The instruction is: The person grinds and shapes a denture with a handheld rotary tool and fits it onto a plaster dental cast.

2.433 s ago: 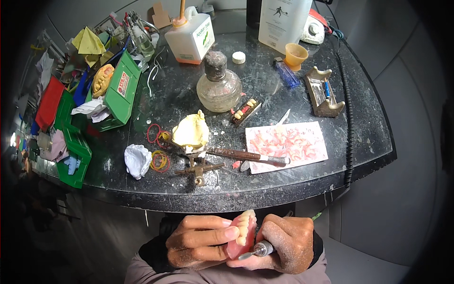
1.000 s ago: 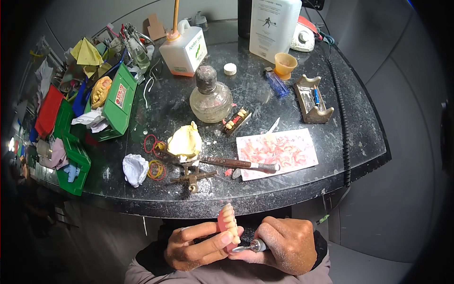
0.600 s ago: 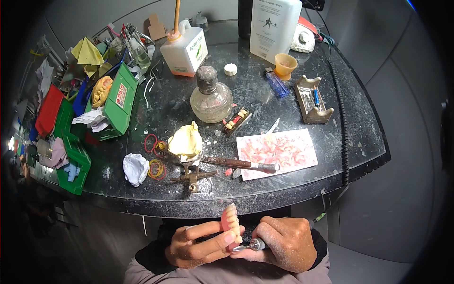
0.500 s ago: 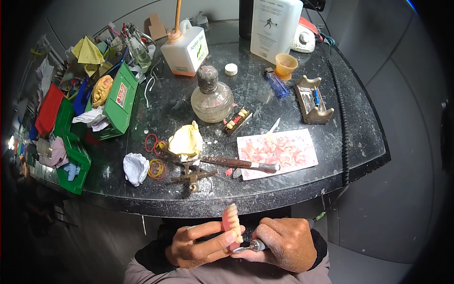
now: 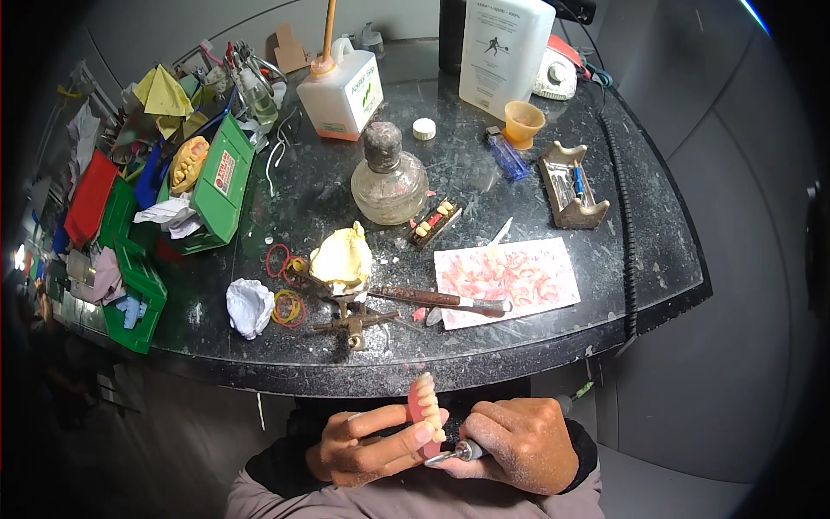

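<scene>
My left hand [image 5: 367,448] is closed on a denture [image 5: 417,406], its pink base between thumb and fingers and its row of cream teeth turned to the right. The denture stands roughly upright just in front of the bench edge. My right hand [image 5: 523,445], dusted with pale powder, is wrapped round a silver rotary handpiece [image 5: 469,450]. The handpiece's pointed metal tip lies at the lower end of the denture, close to my left thumb; I cannot tell whether they touch. Most of the handpiece is hidden in my right palm.
On the dark bench before me are a plaster cast on an articulator [image 5: 341,259], a wooden-handled tool [image 5: 415,297], a pink-smeared white slab [image 5: 553,285] and a glass burner [image 5: 389,190]. Green bins [image 5: 220,186] crowd the left. A black coiled cord [image 5: 627,233] runs down the right.
</scene>
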The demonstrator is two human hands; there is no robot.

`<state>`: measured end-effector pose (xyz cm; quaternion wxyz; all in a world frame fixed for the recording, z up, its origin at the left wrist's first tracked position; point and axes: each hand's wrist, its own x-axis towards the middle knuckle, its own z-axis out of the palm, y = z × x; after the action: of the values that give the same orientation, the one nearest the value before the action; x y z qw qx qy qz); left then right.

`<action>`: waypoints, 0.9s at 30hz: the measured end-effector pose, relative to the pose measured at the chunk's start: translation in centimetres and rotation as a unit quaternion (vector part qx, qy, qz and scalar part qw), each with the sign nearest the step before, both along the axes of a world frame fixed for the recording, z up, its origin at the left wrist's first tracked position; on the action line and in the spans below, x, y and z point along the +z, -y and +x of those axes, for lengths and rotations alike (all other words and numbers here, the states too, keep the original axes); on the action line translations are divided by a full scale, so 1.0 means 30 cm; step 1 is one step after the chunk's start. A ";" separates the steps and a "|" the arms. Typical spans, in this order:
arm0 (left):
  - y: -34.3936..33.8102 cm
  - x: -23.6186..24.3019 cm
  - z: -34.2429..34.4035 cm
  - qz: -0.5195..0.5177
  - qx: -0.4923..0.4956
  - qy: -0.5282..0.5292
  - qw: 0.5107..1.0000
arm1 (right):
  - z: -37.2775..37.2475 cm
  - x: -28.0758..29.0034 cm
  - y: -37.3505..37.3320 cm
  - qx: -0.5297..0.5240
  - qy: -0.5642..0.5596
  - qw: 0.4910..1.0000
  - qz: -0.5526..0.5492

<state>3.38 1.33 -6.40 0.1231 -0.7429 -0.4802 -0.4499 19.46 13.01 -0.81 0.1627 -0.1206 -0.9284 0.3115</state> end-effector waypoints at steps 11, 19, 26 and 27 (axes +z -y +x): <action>-0.003 -0.007 0.003 0.008 -0.024 0.041 0.999 | -0.002 -0.020 -0.002 0.014 -0.021 1.000 -0.012; -0.026 -0.021 0.031 0.064 0.035 -0.014 0.997 | 0.014 -0.038 0.007 -0.013 -0.126 0.990 -0.069; -0.068 -0.042 0.048 0.165 0.124 -0.043 0.978 | -0.001 0.001 0.012 -0.010 -0.190 0.974 -0.124; -0.092 -0.062 0.040 0.233 0.111 -0.020 0.966 | -0.003 -0.001 0.011 -0.012 -0.205 0.968 -0.147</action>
<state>4.60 4.09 -8.24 0.3513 -0.6444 -0.4391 -0.5182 19.37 12.68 -0.82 0.3337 -0.0877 -0.8178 0.4607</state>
